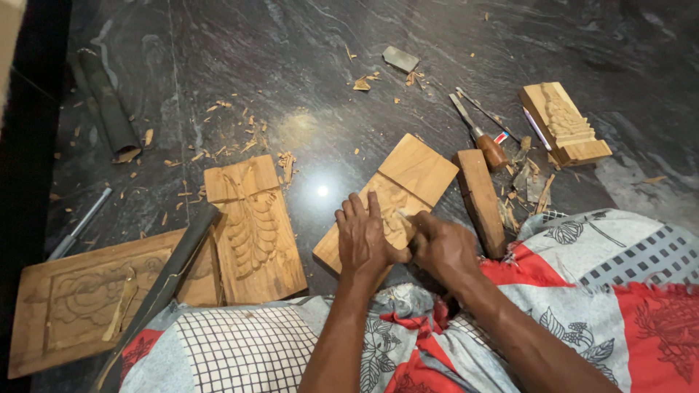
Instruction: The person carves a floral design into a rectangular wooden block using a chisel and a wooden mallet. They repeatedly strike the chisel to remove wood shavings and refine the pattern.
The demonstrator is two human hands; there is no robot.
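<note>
Nearest lay the person's patterned cloth over the lap. Just beyond it the left hand pressed flat, fingers together, on a carved wooden panel on the dark polished stone floor. The right hand was closed around a small tool, its tip touching the carving. Left lay two more carved panels; right, a wood block and a chisel. Farther off, shavings scattered around a small grey stone.
</note>
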